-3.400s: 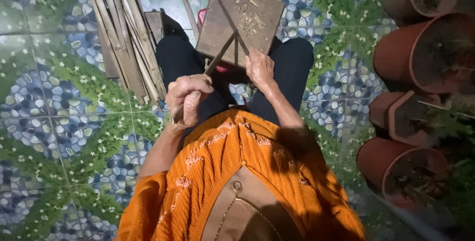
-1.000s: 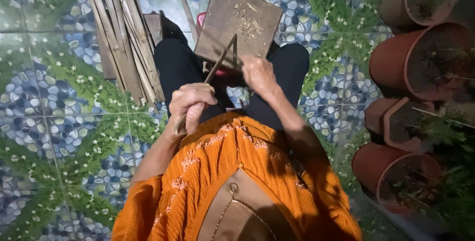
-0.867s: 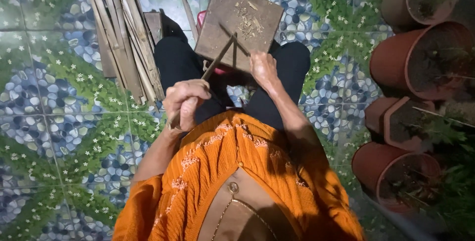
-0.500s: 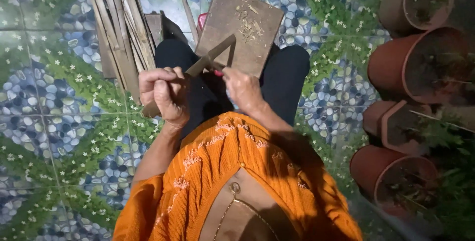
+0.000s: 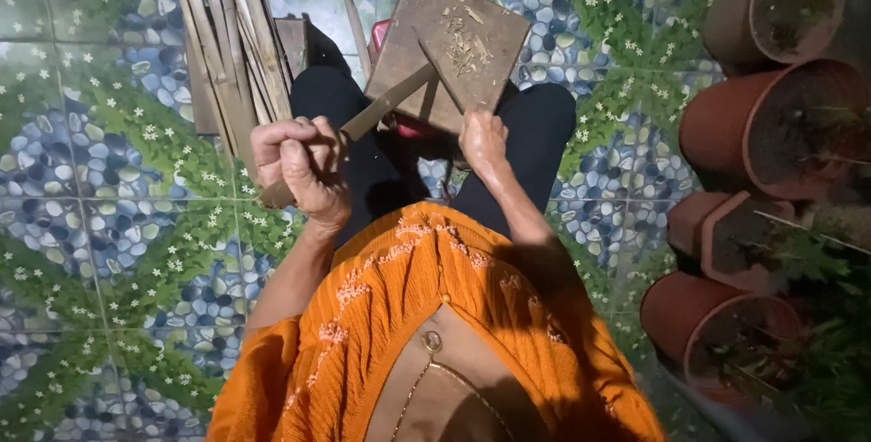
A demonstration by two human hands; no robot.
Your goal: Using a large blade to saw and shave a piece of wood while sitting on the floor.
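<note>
My left hand (image 5: 299, 165) is closed around the lower end of a flat bamboo strip (image 5: 390, 99). The strip slants up to the right onto a square brown wooden board (image 5: 481, 15) that rests in front of my knees and carries a few shavings. My right hand (image 5: 483, 138) sits at the board's near edge. It is closed on a thin dark blade-like tool (image 5: 440, 70) whose tip lies across the upper end of the strip. I sit on the floor in black trousers and an orange top.
A bundle of long bamboo strips (image 5: 231, 43) lies on the patterned pebble-print floor tiles (image 5: 100, 224) at my left knee. Several terracotta pots (image 5: 771, 124) with soil and plants stand along the right side. Something red (image 5: 379, 34) shows under the board.
My left hand has moved left and slightly up, drawing the strip with it. My right hand has shifted right and up to the board's edge.
</note>
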